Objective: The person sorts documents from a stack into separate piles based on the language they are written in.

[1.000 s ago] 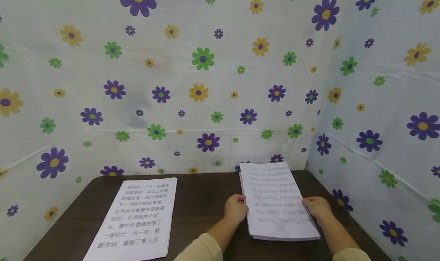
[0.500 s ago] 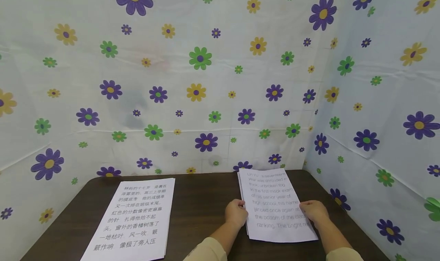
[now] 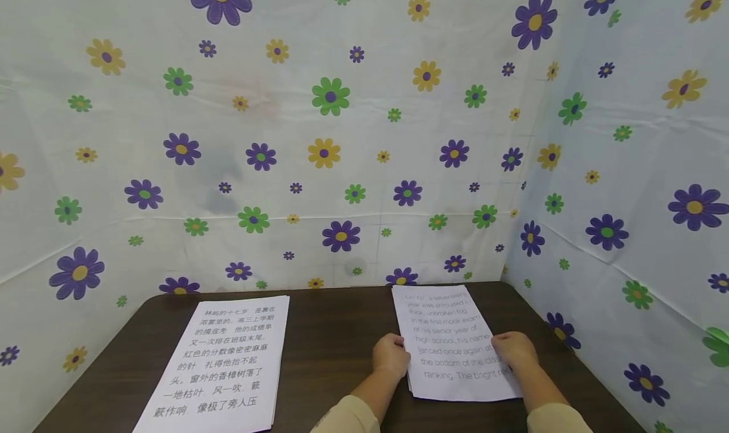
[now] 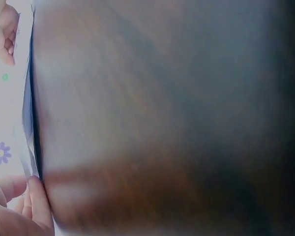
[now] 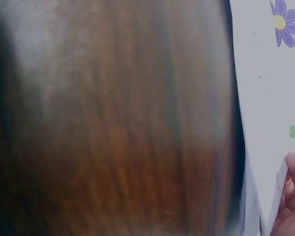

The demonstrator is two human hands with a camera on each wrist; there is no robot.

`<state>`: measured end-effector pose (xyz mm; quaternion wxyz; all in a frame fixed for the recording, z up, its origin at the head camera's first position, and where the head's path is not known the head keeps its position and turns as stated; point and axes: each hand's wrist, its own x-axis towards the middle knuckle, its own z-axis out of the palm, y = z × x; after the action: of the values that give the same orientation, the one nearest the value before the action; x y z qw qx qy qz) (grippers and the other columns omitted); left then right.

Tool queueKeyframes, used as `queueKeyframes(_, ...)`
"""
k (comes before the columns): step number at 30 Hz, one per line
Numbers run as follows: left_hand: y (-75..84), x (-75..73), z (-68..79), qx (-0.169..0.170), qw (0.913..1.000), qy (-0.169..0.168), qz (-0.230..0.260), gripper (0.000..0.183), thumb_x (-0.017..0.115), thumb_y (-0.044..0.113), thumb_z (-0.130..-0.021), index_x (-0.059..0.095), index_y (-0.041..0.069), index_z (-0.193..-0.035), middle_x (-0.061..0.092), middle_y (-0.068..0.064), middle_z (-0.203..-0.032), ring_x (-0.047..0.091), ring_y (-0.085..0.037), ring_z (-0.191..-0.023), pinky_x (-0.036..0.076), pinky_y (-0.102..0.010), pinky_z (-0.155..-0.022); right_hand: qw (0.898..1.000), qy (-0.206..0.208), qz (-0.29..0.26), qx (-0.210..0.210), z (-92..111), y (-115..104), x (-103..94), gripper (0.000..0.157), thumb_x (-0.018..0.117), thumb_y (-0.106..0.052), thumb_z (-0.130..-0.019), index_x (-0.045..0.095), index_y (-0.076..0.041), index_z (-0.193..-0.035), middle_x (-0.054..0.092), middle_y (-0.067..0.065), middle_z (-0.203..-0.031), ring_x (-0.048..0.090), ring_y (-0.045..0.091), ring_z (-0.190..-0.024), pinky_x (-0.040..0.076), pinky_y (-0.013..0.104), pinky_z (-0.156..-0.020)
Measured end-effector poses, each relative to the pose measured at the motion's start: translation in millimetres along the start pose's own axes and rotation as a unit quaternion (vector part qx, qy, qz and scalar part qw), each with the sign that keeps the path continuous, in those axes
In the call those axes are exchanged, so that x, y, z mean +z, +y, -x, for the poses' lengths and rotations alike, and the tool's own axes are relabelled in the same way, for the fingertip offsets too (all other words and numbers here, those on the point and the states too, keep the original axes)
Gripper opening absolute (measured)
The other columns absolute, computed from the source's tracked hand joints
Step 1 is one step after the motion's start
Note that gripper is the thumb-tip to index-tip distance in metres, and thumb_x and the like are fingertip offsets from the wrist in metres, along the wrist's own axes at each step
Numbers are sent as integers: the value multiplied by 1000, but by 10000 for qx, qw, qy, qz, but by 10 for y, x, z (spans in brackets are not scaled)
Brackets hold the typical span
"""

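Observation:
A stack of white paper (image 3: 450,347) printed with English text sits toward the right of the table in the head view. My left hand (image 3: 390,356) pinches its left edge about midway down, and my right hand (image 3: 515,351) grips the opposite edge. In the left wrist view, the thumb and fingers of the left hand (image 4: 19,206) meet at the sheets' edge. The right wrist view has the right hand (image 5: 294,196) at the side of the paper (image 5: 258,123), where a sheet edge bends up near the fingertips.
Another stack of paper (image 3: 219,363), printed with Chinese text, lies on the left part of the dark wooden table (image 3: 330,332). A flower-patterned cloth (image 3: 353,135) hangs behind the table and continues along the right side.
The English-printed stack has come closer to me, its far edge dropping lower in the head view. Its sheets look more even along the left edge. Both hands keep their hold.

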<state>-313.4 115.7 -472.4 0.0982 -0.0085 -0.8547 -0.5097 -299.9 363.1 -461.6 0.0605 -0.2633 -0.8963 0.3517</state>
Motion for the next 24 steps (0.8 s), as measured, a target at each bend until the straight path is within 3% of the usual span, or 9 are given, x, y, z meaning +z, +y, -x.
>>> queueKeyframes(8,27,0,36,-71,10000,-1,-53,20,64,5,-65,65,2,-84,60,0,-69,53,-11,-65,44,-23,-57,9996,41,233,164,-8,-21,33,34,43,-20,-87,53,6,-107,54,23,-100,51,30,-82,41,38,-65)
queueKeyframes(15,46,20,67,-222,9997,-58,-12,16,63,10,-66,64,3,-80,60,-3,-71,53,-14,-65,43,-24,-56,9976,166,676,48,-26,-43,40,36,36,-17,-88,51,7,-110,51,27,-107,49,37,-92,39,50,-79)
queueKeyframes(24,70,28,98,-175,9996,-210,-28,15,62,11,-66,63,3,-79,60,-4,-72,54,-15,-65,43,-24,-55,9982,82,556,-222,-55,-38,56,39,33,-16,-89,44,8,-118,46,29,-115,47,39,-97,35,53,-86)
